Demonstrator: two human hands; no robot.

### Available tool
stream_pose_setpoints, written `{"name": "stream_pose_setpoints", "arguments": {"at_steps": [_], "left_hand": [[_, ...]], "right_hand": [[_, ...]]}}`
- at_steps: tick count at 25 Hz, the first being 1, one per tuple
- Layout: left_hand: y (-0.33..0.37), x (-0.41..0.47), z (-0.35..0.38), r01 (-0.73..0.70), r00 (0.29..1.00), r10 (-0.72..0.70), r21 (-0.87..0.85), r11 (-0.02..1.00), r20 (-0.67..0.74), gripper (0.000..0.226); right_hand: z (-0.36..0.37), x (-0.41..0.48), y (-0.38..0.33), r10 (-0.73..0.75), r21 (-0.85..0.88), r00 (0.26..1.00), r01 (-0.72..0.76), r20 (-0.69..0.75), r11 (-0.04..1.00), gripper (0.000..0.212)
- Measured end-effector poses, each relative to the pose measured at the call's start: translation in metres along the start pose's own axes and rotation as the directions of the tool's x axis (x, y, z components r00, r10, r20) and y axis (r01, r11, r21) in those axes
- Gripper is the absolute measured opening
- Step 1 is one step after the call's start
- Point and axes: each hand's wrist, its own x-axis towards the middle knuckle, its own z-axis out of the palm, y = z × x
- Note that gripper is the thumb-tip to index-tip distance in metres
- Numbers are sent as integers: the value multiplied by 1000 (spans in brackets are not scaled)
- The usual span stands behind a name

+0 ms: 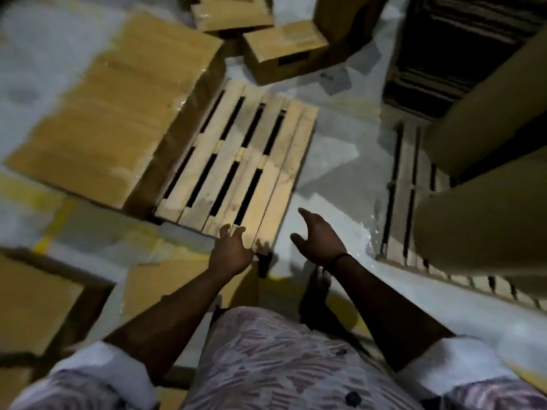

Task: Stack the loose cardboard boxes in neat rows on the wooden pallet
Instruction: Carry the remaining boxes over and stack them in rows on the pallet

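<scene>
We find the pallet (236, 161) on the floor (331, 161) ahead of the person. It carries a large box (112, 113) on its left part, and its slats show on the right part. The box top is closed and we see no contents. Motion blur keeps us from telling whether it is one box or several set edge to edge.

Two loose boxes lie on the floor beyond the pallet's far end. The near box (284, 51) is closed and tilted, and the far box (231, 13) is cut off by the top edge. What either holds is not visible.

The left hand (232, 253) is over the pallet's near corner, fingers spread and slightly bent, gripping nothing. We cannot tell whether the fingertips touch the wood. The right hand (318, 241) is over the floor just right of that corner, fingers apart and relaxed, holding nothing. It has a dark band (340, 257) at the wrist.

At the right a second pallet (405, 196) bears stacked boxes (485, 214), which run out of frame. Their tops are not seen. Behind them is a dark slatted shape (461, 45) that we cannot identify.

At lower left another box (32, 300) is cut off by the frame edge. Yellow tape (53, 226) marks the floor near it. The whole view is blurred, and no print on any box is legible.
</scene>
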Motion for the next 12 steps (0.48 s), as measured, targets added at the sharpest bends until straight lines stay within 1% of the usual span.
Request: {"name": "stream_pose_setpoints", "arguments": {"at_steps": [1,3,4,6,9,10,12], "left_hand": [[-2,-4,5,39,999,-39,-8,999,-26,68],[-1,-19,19,171,980,-175,-49,984,-95,69],[2,-30,27,260,956,-269,-85,962,-116,69],[11,-47,44,385,897,-413,-180,905,-156,68],[25,-71,62,468,798,-572,-401,787,-191,68],[28,-80,65,476,756,-623,-487,733,-199,68],[30,-109,75,461,662,-728,-669,583,-178,67]], "right_hand": [[-2,10,4,-51,-41,997,53,59,998,73],[-8,34,9,-159,-136,968,187,197,973,74],[-12,45,9,-214,-168,944,260,250,951,74],[-19,62,10,-329,-166,899,386,290,907,75],[-13,78,5,-399,-172,831,490,388,854,74],[-8,80,1,-413,-194,807,525,423,828,74],[5,75,-11,-461,-199,733,616,501,762,73]]}}
